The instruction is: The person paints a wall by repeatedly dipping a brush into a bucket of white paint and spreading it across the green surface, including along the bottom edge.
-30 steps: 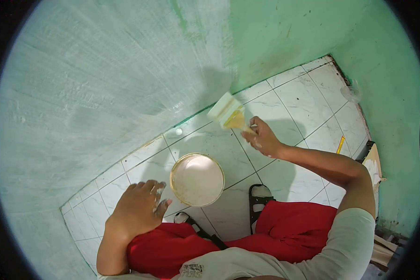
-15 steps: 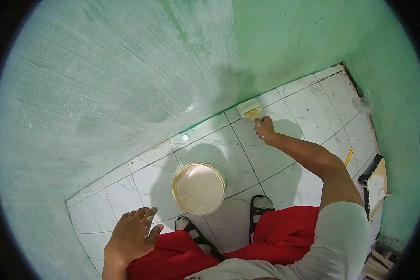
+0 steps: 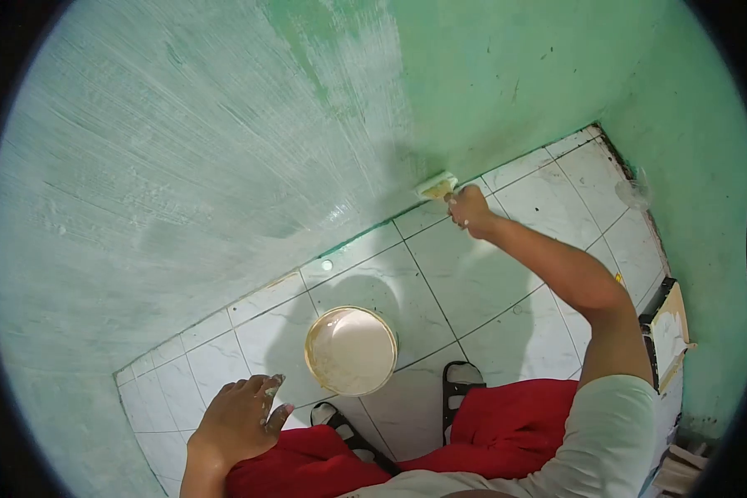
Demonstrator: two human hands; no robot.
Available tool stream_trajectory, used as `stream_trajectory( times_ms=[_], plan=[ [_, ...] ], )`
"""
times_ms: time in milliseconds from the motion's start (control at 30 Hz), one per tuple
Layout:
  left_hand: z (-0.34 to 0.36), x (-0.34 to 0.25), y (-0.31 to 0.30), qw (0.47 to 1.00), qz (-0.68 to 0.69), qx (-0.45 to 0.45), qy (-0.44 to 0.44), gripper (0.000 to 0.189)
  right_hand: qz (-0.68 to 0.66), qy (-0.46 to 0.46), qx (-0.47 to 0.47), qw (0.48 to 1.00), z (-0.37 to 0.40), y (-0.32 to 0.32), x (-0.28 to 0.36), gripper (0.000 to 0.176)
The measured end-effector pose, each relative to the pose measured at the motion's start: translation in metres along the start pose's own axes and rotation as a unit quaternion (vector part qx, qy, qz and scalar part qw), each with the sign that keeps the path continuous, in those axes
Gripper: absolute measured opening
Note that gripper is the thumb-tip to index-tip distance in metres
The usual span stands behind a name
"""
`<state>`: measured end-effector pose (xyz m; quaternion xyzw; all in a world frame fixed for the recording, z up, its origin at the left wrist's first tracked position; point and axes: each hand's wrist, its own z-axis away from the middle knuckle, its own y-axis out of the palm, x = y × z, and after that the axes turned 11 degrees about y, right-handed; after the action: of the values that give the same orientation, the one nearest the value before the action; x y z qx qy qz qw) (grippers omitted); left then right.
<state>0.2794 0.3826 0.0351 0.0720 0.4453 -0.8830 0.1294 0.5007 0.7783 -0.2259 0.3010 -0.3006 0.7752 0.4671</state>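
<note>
My right hand [image 3: 470,212] grips a wide paintbrush [image 3: 436,187] by its handle. The brush's pale, paint-coated end is at the foot of the green wall [image 3: 506,75], close to the floor line; whether it touches the wall is hard to tell. My left hand [image 3: 239,417], smeared with white paint, hangs over my left knee with its thumb apart from the fingers and nothing in it. Between the two hands, a round bucket [image 3: 351,351] of whitish paint stands on the tiles. White brush strokes [image 3: 224,124] cover the wall's left part.
White tiled floor [image 3: 490,274] meets the wall along a slanting edge. A small round white thing [image 3: 327,266] lies near that edge. At the right are a crumpled clear plastic piece [image 3: 632,193] and a paint-stained board with a black edge [image 3: 671,332]. My sandalled feet [image 3: 462,375] are behind the bucket.
My right hand has moved the paintbrush slightly left, up to the base of the wall. The view has shifted a little, and my left hand stays over my knee.
</note>
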Motion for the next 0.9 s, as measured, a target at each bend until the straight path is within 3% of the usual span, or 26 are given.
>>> stream_trajectory(
  times_ms=[300, 533, 600, 633, 900],
  plan=[
    [-0.027, 0.020, -0.001, 0.995, -0.023, 0.024, 0.091, 0.044, -0.039, -0.062, 0.054, 0.996, 0.097, -0.046, 0.085, 0.018],
    [-0.030, 0.018, -0.009, 0.997, -0.006, 0.016, 0.074, 0.045, 0.013, -0.124, 0.029, 0.992, 0.093, -0.049, 0.033, 0.018],
    [-0.024, 0.014, -0.011, 0.998, 0.001, 0.024, 0.065, 0.045, 0.204, -0.268, -0.001, 0.942, 0.058, -0.056, -0.002, 0.019],
    [-0.021, 0.012, -0.011, 0.998, 0.005, 0.028, 0.055, 0.046, 0.280, -0.215, -0.018, 0.935, 0.077, -0.054, 0.007, 0.020],
    [-0.013, 0.016, -0.004, 0.995, -0.040, 0.034, 0.087, 0.051, 0.451, -0.237, -0.074, 0.857, 0.007, -0.028, -0.028, 0.023]
  ],
)
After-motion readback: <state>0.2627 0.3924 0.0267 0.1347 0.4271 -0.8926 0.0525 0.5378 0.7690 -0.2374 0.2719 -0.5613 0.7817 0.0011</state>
